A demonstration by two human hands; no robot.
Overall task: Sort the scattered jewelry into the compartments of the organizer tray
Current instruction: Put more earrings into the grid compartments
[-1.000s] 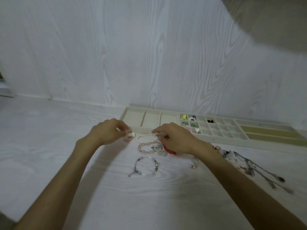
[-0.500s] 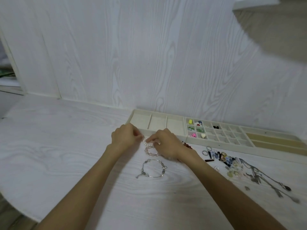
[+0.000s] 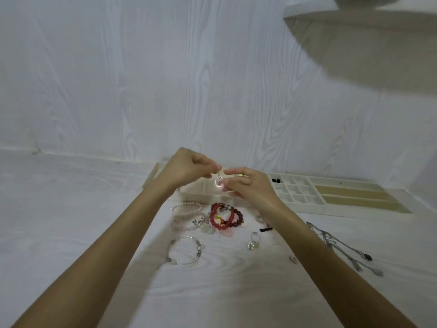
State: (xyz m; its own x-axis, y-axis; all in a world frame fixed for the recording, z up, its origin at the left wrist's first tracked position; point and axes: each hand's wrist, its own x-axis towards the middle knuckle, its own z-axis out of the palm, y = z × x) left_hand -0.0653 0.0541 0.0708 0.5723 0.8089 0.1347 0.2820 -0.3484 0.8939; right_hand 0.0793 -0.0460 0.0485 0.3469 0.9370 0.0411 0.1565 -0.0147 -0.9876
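Both hands are raised above the left end of the cream organizer tray (image 3: 305,204). My left hand (image 3: 189,170) and my right hand (image 3: 248,183) pinch a small pale pink ring-shaped piece (image 3: 219,182) between their fingertips. Below them on the white table lie a red bead bracelet (image 3: 227,217), a pearl bracelet (image 3: 186,208), a silver charm bracelet (image 3: 185,250) and a small ring charm (image 3: 253,241). Silver chains (image 3: 340,247) trail at the right. My hands hide the tray's left and middle compartments.
The tray stands against a white wood-grain wall (image 3: 165,79). Small black items (image 3: 277,180) sit in one of its little compartments, and two long tan slots (image 3: 354,197) fill its right end. A small black piece (image 3: 266,230) lies by my right forearm.
Both hands have lifted from the bracelet pile up over the tray, now holding the small pink piece between them. The camera view has shifted too.
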